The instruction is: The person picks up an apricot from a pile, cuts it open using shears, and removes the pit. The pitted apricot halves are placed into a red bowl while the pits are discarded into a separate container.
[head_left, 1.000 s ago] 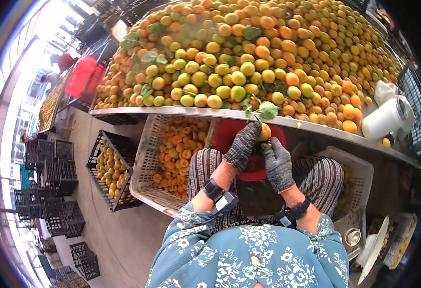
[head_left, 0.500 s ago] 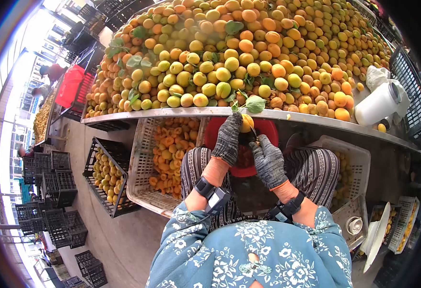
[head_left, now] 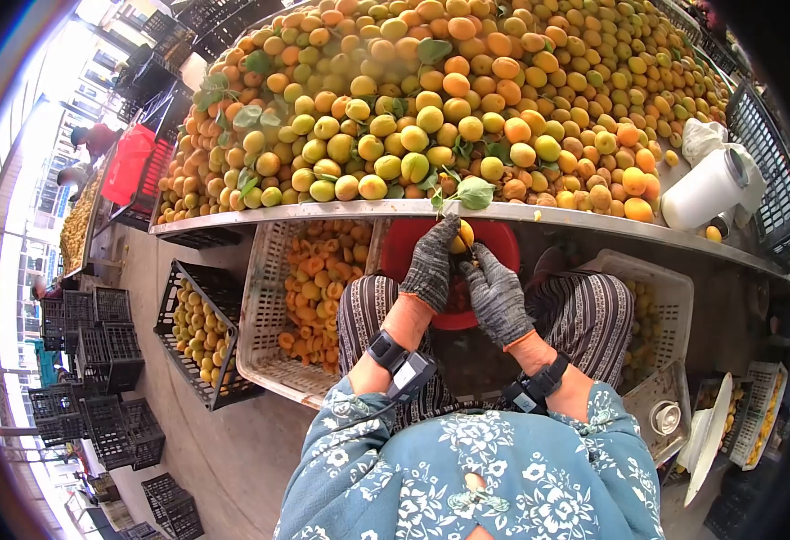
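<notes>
My left hand [head_left: 430, 264], in a grey knitted glove, is closed round a yellow apricot [head_left: 463, 238] just below the table's metal edge [head_left: 341, 209]. Close against the fruit is my right hand [head_left: 496, 295], gloved the same way, its fingers pinched on a small, thin tool that is mostly hidden. A red basin [head_left: 501, 241] lies beneath both hands, between my knees. Above them, a large heap of yellow, green and orange apricots [head_left: 413, 139] covers the table, with a leafy sprig [head_left: 474, 193] at its front edge.
A white crate [head_left: 253, 335] of orange apricot pieces stands left of my knees, beside a black crate [head_left: 233, 382] of whole fruit. Another pale crate [head_left: 678, 310] is at my right. A white jug [head_left: 705, 191] sits on the table's right side. Stacked black crates [head_left: 107, 342] stand far left.
The apricot sits slightly lower and has turned a little in my left hand. My right hand has shifted slightly up and left towards it. The view has moved slightly.
</notes>
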Tool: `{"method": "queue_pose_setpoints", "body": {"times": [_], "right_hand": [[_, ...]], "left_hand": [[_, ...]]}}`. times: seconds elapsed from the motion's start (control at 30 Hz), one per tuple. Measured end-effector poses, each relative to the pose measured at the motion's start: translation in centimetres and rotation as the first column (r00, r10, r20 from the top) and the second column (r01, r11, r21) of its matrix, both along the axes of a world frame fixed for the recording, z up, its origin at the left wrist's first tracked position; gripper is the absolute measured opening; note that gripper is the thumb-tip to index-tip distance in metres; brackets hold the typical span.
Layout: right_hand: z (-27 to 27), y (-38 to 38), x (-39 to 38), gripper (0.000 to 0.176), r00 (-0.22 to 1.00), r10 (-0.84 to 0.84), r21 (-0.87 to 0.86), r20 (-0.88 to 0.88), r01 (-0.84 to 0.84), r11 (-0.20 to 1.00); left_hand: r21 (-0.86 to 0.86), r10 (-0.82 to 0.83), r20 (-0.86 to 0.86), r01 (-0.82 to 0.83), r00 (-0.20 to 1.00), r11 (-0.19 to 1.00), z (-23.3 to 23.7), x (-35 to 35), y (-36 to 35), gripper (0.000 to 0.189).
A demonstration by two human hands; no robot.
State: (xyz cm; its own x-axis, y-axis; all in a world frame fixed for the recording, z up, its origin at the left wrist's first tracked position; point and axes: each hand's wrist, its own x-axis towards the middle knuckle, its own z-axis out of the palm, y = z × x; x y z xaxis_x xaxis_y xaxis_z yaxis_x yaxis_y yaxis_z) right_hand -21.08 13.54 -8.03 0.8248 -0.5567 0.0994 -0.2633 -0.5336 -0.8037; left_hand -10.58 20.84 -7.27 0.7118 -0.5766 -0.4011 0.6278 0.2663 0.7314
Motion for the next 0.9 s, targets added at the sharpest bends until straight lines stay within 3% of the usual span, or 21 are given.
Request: {"method": "queue_pose_setpoints", "body": {"times": [0.07, 0.1, 0.17, 0.23, 0.27, 0.3, 0.33, 0.43, 0.47, 0.53, 0.6, 0.63, 0.67, 0.73, 0.8, 0.9], "right_hand": [[-1.1, 0.3, 0.2, 0.031, 0.979, -0.047, 0.473, 0.198, -0.053, 0.879], [-0.2, 0.3, 0.1, 0.031, 0.979, -0.048, 0.473, 0.199, -0.053, 0.879], [2.8, 0.1, -0.1, 0.029, 0.98, -0.022, 0.777, 0.199, -0.144, 0.612], [3.2, -0.7, -0.3, 0.026, 0.986, 0.042, 0.787, 0.162, -0.155, 0.598], [3.3, -1.3, -0.6, 0.023, 0.987, 0.107, 0.798, 0.122, -0.162, 0.581], [3.8, -2.4, -1.1, 0.015, 0.972, 0.232, 0.513, 0.046, -0.222, 0.829], [3.5, -3.1, -1.6, 0.012, 0.976, 0.217, 0.501, -0.005, -0.185, 0.845], [4.8, -4.3, -2.1, 0.012, 0.976, -0.068, 0.713, 0.207, -0.103, 0.694], [4.8, -5.3, -2.2, 0.025, 0.983, -0.004, 0.614, 0.183, -0.111, 0.782], [5.2, -5.5, -1.6, 0.039, 0.982, 0.009, 0.533, 0.188, -0.11, 0.839], [6.4, -5.0, -1.2, 0.045, 0.972, 0.045, 0.582, 0.232, -0.176, 0.794], [6.7, -4.9, -1.0, 0.051, 0.956, 0.084, 0.624, 0.281, -0.249, 0.741], [6.3, -5.0, -0.9, 0.051, 0.957, 0.082, 0.625, 0.28, -0.246, 0.741], [5.1, -5.1, -0.6, 0.056, 0.946, 0.148, 0.545, 0.288, -0.289, 0.787], [4.2, -5.2, -0.5, 0.053, 0.953, 0.166, 0.593, 0.255, -0.289, 0.752], [3.5, -5.0, -0.5, 0.048, 0.958, 0.138, 0.625, 0.252, -0.27, 0.732]], "left_hand": [[-0.051, -0.006, -0.055, 0.004, 0.998, 0.999, 0.0, 0.0, 0.2, 0.022], [-0.101, -0.016, -0.11, 0.005, 0.994, 0.995, 0.1, 0.0, 0.2, 0.021], [-0.087, 0.045, -0.093, -0.053, 0.995, 0.995, 0.6, -0.2, -0.1, 0.022], [-0.078, 0.112, -0.075, -0.118, 0.991, 0.99, 0.7, 0.2, -0.2, 0.022], [-0.091, 0.096, -0.152, -0.111, 0.984, 0.99, 0.4, 0.9, 0.0, 0.025], [-0.102, 0.081, -0.229, -0.107, 0.97, 0.989, 0.3, 1.5, 0.3, 0.028], [-0.1, 0.088, -0.227, -0.113, 0.97, 0.989, 0.5, 2.0, 0.8, 0.028], [-0.083, -0.05, -0.079, 0.043, 0.996, 0.996, 1.0, 2.6, 1.8, 0.031], [-0.082, -0.057, -0.083, 0.05, 0.995, 0.995, 1.1, 2.2, 1.6, 0.031], [-0.013, -0.115, -0.166, 0.114, 0.98, 0.993, 1.1, 0.9, 0.8, 0.028], [-0.116, -0.131, -0.16, 0.113, 0.978, 0.987, -0.1, 0.4, 0.4, 0.024], [-0.102, -0.245, -0.058, 0.238, 0.968, 0.966, 0.4, 0.1, 0.5, 0.024], [-0.075, -0.355, 0.041, 0.357, 0.934, 0.931, 1.0, -0.2, 0.6, 0.024], [-0.048, -0.388, 0.009, 0.388, 0.922, 0.92, 1.4, -0.2, 0.8, 0.024], [0.081, -0.441, 0.062, 0.436, 0.895, 0.896, 1.7, 0.0, 1.0, 0.023], [0.121, -0.491, 0.012, 0.486, 0.871, 0.866, 3.0, -0.1, 1.2, 0.023]]}}
